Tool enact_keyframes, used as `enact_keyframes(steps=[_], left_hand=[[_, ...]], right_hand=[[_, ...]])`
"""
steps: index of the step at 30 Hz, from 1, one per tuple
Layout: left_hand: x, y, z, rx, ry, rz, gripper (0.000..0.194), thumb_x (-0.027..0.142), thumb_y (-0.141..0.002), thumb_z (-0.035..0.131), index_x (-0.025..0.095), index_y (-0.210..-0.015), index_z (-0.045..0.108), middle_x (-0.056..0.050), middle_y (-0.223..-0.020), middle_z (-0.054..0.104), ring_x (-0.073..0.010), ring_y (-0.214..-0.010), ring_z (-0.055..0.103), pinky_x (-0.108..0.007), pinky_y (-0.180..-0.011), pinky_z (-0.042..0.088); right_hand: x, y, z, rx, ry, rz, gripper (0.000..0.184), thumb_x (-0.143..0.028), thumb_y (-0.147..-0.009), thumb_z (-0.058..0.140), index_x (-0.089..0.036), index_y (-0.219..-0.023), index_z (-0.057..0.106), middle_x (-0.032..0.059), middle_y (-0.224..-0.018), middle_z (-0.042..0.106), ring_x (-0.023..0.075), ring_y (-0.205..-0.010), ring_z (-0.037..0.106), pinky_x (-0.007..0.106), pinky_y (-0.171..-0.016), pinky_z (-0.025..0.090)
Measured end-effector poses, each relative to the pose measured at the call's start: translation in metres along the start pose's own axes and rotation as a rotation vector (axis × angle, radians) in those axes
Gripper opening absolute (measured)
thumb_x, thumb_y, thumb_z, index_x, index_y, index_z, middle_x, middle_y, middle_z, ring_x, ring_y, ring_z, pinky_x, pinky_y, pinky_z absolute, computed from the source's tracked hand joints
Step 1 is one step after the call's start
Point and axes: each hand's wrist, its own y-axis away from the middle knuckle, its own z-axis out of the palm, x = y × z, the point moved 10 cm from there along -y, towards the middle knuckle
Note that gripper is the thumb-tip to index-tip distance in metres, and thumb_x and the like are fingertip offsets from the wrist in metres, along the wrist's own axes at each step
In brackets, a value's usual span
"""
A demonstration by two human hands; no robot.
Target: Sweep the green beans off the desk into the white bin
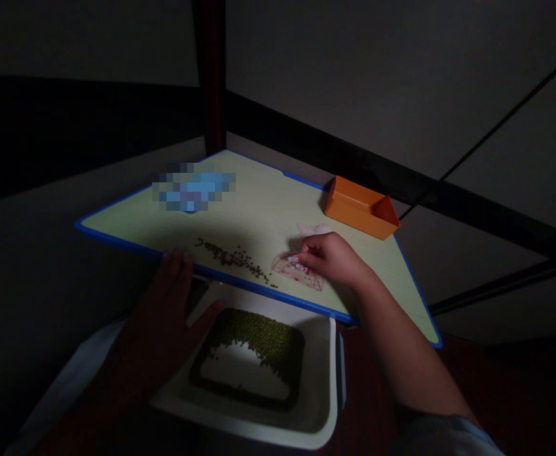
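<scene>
In the dim head view, my right hand (330, 256) is closed in a pinch on a clear, half-round protractor (309, 280) with pink and red prints. The protractor lies flat or nearly flat on the pale yellow board. To its left is a loose streak of small green beans (233, 256). My left hand (176, 297) is open, its fingers stretched to the board's near edge and its thumb spread over the inside of a white tub (323, 411). Green beans (259, 332) cover part of the tub's floor, with a bare patch near the middle.
The yellow board (268, 196) has a blue rim and overhangs the tub's far side. An orange rectangular box (361, 212) stands at its back right. A blurred blue item (195, 190) lies at the back left. Pale panels (401, 82) rise close behind.
</scene>
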Motion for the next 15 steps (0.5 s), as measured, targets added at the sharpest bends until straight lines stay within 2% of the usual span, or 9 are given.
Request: enact_keyframes(steps=[15], left_hand=[[0.002,-0.001,-0.002,-0.001,-0.008,0.002,0.090,0.069,-0.080,0.028,0.004,-0.141,0.024,-0.021,-0.153,0.025,-0.0289,-0.144,0.019,-0.048,-0.114,0.027]], right_hand=[[-0.011,0.004,0.011,-0.123,-0.173,-0.098,0.028,-0.034,-0.085,0.059,-0.015,-0.065,0.054,-0.0035,-0.057,0.050,0.0070,-0.053,0.041,0.025,-0.055,0.027]])
